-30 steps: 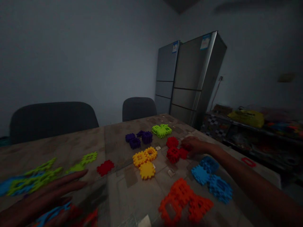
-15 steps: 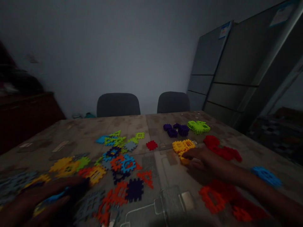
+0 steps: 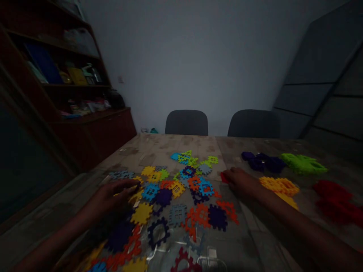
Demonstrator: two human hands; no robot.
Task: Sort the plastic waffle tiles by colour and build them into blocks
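Note:
A heap of flat, toothed plastic tiles (image 3: 172,198) in many colours lies spread over the table (image 3: 159,145). My left hand (image 3: 113,194) rests on the left side of the heap with its fingers stretched toward a yellow tile. Over at the heap's right edge, my right hand (image 3: 241,181) lies knuckles up, fingers curled over a red tile (image 3: 224,177). Right of that hand sit sorted groups: yellow tiles (image 3: 279,186), purple tiles (image 3: 262,161), green tiles (image 3: 303,163) and red tiles (image 3: 336,196).
Two dark chairs (image 3: 186,122) (image 3: 253,123) stand at the table's far side. A dark wooden shelf unit (image 3: 70,94) with books and small items fills the left. Grey refrigerators (image 3: 326,87) stand at the right. The room is dim.
The view has swung left, bringing the shelf and the mixed heap into sight. My right hand moved from the yellow group to the red tile by the heap. My left hand came forward onto the heap.

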